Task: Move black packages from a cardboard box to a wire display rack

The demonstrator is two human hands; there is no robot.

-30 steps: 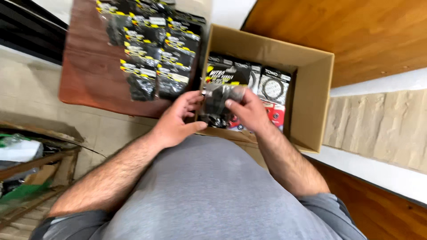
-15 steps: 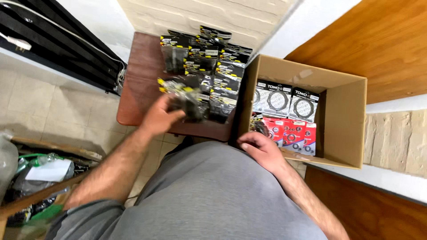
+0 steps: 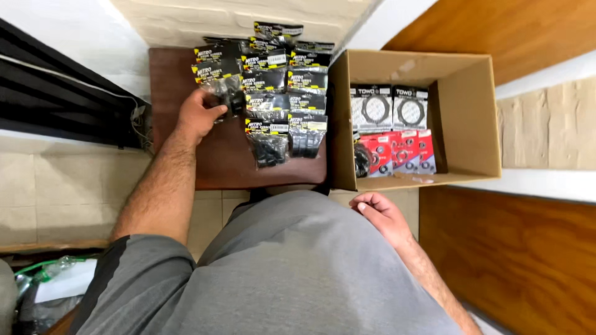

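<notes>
While left hand (image 3: 197,115) grips a black packet (image 3: 225,99) — red packs (image 3: 403,151) boxed.

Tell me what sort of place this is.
Probably a small parts shop or stockroom: rows of bagged parts lie on a brown table beside a cardboard box of carded packs, the left hand placing one.

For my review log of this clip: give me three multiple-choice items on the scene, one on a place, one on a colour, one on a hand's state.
1. Where does the cardboard box stand relative to the brown table?
A. To its right
B. To its left
C. On top of it

2. What colour are the packets in the box's lower row?
A. Green
B. Red
C. Blue

3. What is the left hand doing?
A. Resting empty on the shirt
B. Reaching into the box
C. Holding a small clear packet at the table rows

Answers: 1 A, the box sits right of the table; 2 B, they show red; 3 C, fingers close on the packet.
</notes>
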